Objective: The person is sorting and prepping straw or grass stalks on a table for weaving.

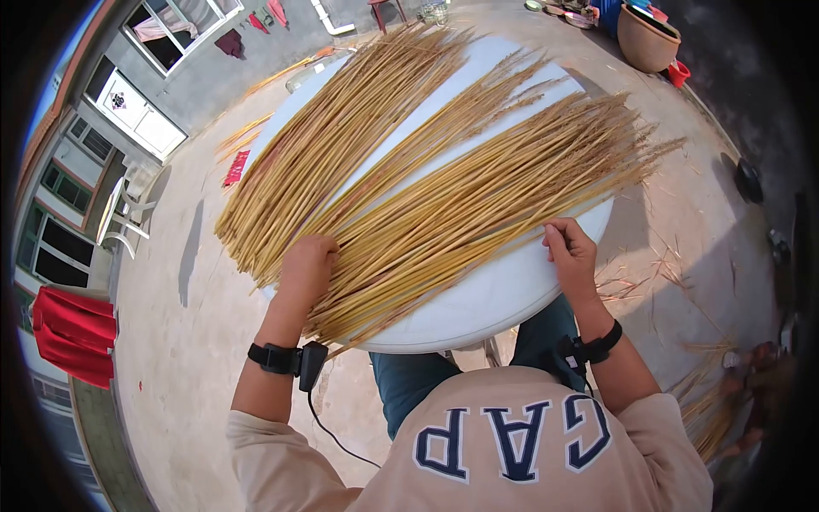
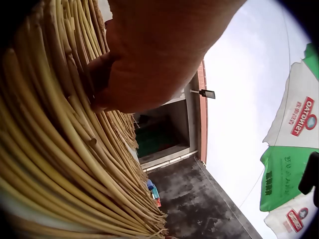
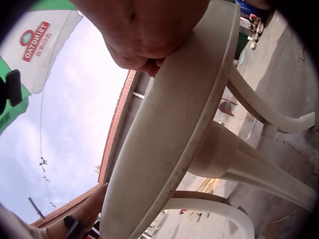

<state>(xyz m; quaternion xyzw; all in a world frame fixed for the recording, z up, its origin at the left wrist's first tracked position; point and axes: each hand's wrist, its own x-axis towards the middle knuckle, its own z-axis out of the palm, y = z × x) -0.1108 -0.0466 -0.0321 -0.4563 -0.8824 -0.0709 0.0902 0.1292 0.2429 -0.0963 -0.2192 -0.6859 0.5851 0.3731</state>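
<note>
Long dry yellow stalks (image 1: 495,200) with feathery brown heads lie in several bunches across a white round table (image 1: 478,311). Their cut ends point to the left, their heads to the upper right. My left hand (image 1: 307,266) is at the cut ends of the near bunch, and its curled fingers grip stalks (image 2: 75,119); the left wrist view shows fingertips in among them. At the near edge of that bunch, toward the heads, my right hand (image 1: 573,254) pinches a thin stalk with thumb and curled fingers. In the right wrist view, this hand (image 3: 149,35) hides its fingertips over the table.
Loose stalk bits (image 1: 665,269) litter the ground to the right. A big clay pot (image 1: 647,41) stands at the back right, a white chair (image 1: 124,213) at the left. A red cloth (image 1: 75,333) hangs by the house. A green and white umbrella (image 2: 289,174) spreads overhead.
</note>
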